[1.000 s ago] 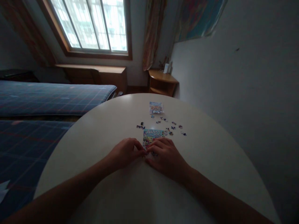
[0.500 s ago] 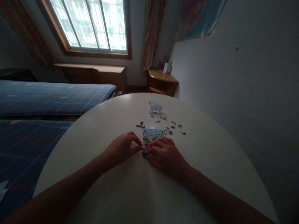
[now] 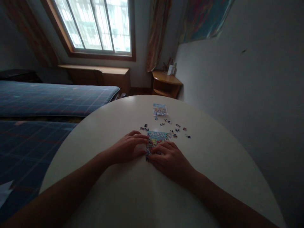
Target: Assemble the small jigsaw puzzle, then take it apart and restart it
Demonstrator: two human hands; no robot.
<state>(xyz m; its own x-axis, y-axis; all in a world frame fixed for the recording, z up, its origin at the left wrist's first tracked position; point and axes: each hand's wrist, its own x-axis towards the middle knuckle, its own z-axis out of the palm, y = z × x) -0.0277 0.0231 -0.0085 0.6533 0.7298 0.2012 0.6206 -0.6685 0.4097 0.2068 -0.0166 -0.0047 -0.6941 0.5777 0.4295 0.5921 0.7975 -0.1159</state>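
Note:
A small colourful jigsaw puzzle [image 3: 156, 139], partly put together, lies on the round white table [image 3: 209, 158]. My left hand [image 3: 129, 146] rests at its left edge, fingers stretched flat against the side of the puzzle. My right hand [image 3: 169, 158] lies over its lower right part, fingers curled down on the pieces; what is under them is hidden. Several loose puzzle pieces [image 3: 177, 129] are scattered just beyond the puzzle. A small picture card [image 3: 160, 109] lies farther back on the table.
A bed with a blue checked cover [image 3: 47, 98] stands to the left of the table. A wooden corner shelf [image 3: 166, 84] and a low wooden cabinet [image 3: 99, 74] sit under the window. The grey wall runs close along the right.
My left hand has opened from a pinch at the puzzle's lower left corner and slid up along its left edge. My right hand has stayed on the lower part.

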